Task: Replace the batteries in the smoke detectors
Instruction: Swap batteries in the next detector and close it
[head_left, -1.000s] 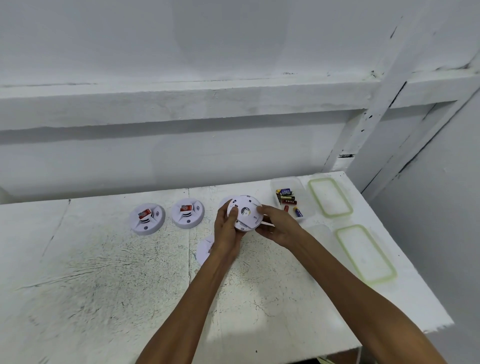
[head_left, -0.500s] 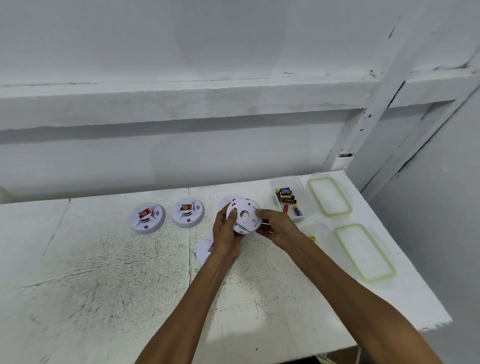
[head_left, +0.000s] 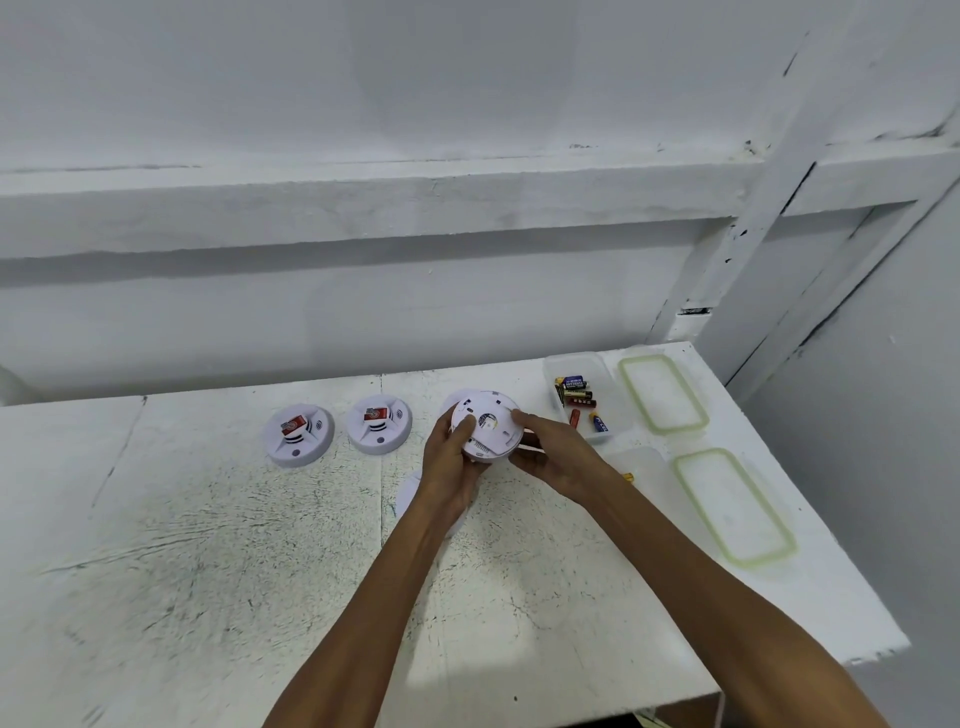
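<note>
Far lid (head_left: 663, 393) and near lid (head_left: 732, 506), both green-rimmed, lie flat on the scuffed table (head_left: 208, 519); white wall (head_left: 467, 104) behind.

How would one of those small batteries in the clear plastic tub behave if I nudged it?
The small cylindrical batteries would probably roll, being round, though the walls of the clear plastic tub should stop them. They look rigid and smooth, so perhaps slippery to pinch.

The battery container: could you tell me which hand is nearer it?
Right. The right hand is just beside the battery container; the left hand holds the detector farther left.
</note>
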